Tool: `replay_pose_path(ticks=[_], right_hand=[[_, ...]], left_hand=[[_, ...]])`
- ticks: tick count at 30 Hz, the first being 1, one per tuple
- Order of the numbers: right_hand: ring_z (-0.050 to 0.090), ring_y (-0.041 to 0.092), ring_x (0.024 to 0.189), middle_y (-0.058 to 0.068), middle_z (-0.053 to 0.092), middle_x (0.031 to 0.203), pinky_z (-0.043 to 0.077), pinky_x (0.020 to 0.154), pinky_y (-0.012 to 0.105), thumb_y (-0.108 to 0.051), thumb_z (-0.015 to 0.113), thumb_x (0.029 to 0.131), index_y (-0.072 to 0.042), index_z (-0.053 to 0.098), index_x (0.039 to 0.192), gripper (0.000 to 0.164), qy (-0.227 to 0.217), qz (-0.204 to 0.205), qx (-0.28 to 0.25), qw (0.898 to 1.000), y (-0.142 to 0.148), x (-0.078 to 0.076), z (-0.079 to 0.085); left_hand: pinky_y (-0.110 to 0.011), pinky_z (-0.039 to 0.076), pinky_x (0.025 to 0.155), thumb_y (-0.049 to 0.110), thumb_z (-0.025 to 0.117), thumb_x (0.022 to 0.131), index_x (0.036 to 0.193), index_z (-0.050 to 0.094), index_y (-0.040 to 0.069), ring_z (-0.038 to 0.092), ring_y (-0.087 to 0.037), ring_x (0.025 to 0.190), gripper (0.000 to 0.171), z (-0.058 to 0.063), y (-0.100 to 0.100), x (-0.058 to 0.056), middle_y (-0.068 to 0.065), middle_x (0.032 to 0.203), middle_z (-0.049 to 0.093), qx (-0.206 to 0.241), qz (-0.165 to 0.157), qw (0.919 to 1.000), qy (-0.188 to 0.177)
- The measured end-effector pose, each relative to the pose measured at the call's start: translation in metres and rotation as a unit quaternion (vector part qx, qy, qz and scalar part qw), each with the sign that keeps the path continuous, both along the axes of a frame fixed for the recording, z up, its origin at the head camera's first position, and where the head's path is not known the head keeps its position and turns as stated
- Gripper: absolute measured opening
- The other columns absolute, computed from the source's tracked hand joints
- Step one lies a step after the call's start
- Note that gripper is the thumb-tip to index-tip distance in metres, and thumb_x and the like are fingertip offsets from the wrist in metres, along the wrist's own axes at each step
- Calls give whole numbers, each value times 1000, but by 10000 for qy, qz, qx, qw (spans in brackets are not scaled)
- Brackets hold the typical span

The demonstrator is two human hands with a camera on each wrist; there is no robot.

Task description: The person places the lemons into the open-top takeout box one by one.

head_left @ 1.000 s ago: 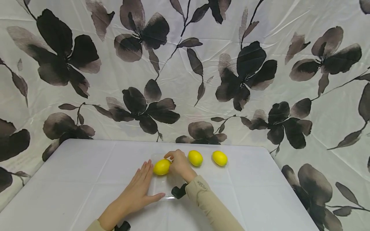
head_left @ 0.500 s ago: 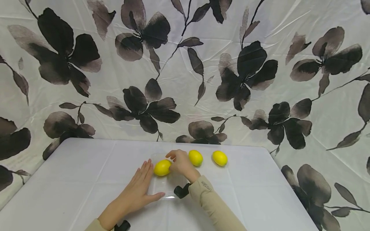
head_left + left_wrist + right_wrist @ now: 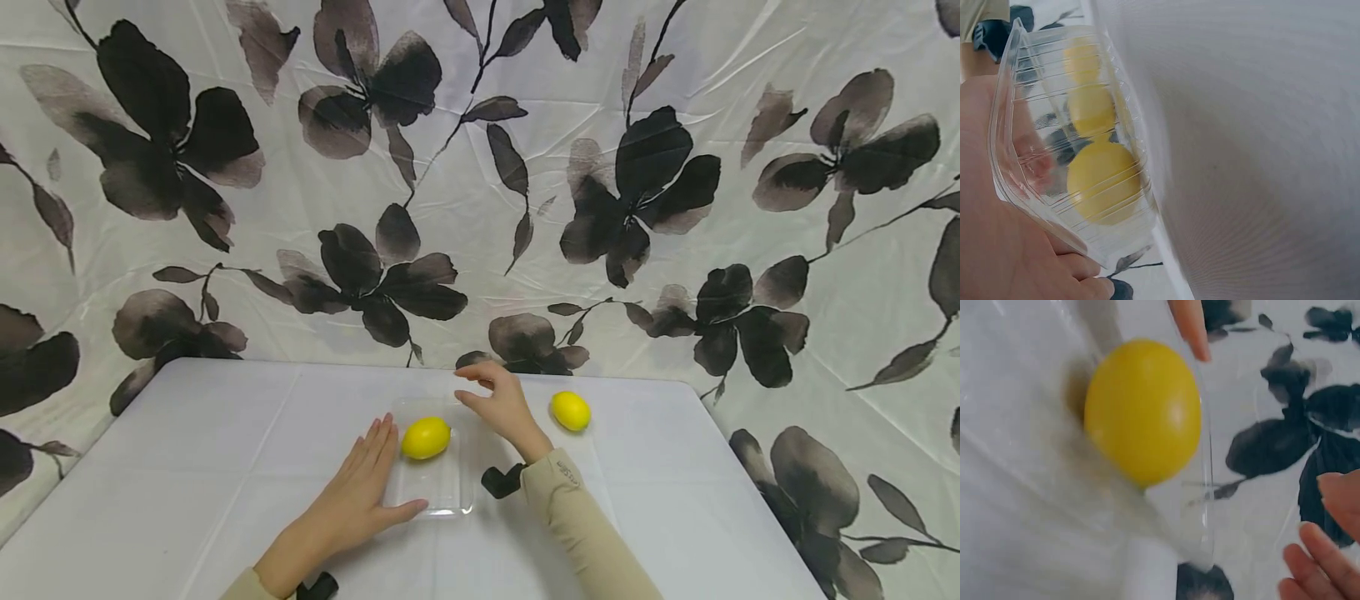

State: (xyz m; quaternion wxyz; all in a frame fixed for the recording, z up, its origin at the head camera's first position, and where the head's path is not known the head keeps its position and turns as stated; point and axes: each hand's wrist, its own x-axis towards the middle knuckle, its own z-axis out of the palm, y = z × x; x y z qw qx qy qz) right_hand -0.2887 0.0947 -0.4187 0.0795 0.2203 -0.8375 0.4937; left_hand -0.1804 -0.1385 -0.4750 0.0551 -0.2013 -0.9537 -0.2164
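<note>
One yellow lemon [image 3: 426, 438] lies in a clear plastic container [image 3: 442, 507] on the table. Against the container's left side rests my left hand [image 3: 356, 483], fingers straight and thumb out along the near edge. My right hand [image 3: 504, 408] is raised beyond the container's right rim, fingers loosely bent and nothing between them. A second lemon [image 3: 571, 412] sits to its right. In the left wrist view, a middle lemon [image 3: 1090, 111] shows through the plastic behind the nearest one; in the head view my right hand hides it. The right wrist view shows the contained lemon [image 3: 1143, 412] close up.
A white cloth covers the table [image 3: 247, 450]. Behind it hangs a pale curtain [image 3: 480, 183] with dark flowers, close to the table's far edge. Black wrist cameras are strapped on, one of them a dark mount [image 3: 501, 481] near the container's right side.
My right hand has left the lemon in the container and moved right and away, now covering the middle lemon in the head view. The left hand has stayed in place.
</note>
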Motion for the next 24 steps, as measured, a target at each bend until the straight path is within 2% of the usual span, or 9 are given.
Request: replay_pose_path(ticks=[3,5,8,12,15,18,24], right_hand=[[60,28,113,9,67,118,45,105,43,-6,74,88,-5,72,115,28,285,-189,-300,9990,13,-4,-4],[58,29,117,10,66,121,42,108,47,-7,73,88,-4,71,117,29,304,-366,-548,9974,22,-7,-8],[54,28,123,10,64,126,36,112,49,-8,72,90,-3,68,122,33,105,-535,-917,9943,35,-11,-16],[47,27,133,10,59,136,26,118,48,-11,70,92,-3,61,133,42,-400,-649,-1196,9899,49,-13,-29],[42,30,138,12,53,143,22,120,47,-13,70,93,-3,54,139,50,-817,-645,-1192,9874,55,-12,-39],[37,33,141,14,46,149,22,120,48,-10,71,91,-4,48,145,58,-1097,-472,-1094,9868,58,-12,-50],[40,33,139,12,45,151,27,118,49,-6,71,87,-9,47,147,64,-1214,-226,-822,9889,61,-9,-71]], left_hand=[[-57,15,119,72,59,84,153,20,-10,10,-38,150,113,0,0,0,-23,163,11,-11,3,10000,53],[-57,15,119,72,58,84,153,20,-10,11,-38,150,113,-1,0,0,-23,163,11,-6,6,10000,78],[-57,15,119,74,57,84,153,20,-10,10,-37,150,114,-1,0,1,-23,163,11,-22,15,9999,97],[-57,15,119,76,54,84,153,19,-10,10,-38,150,115,-2,0,1,-23,163,11,-34,13,10000,90],[-57,15,119,74,56,84,153,19,-10,10,-38,150,115,-2,-1,1,-24,163,10,-14,4,10000,89],[-57,15,119,72,58,84,153,19,-10,11,-39,150,114,-3,-1,1,-24,163,10,-7,10,9999,129],[-57,15,119,74,58,84,153,20,-11,10,-38,150,115,-4,-1,0,-23,163,10,11,5,9999,145]])
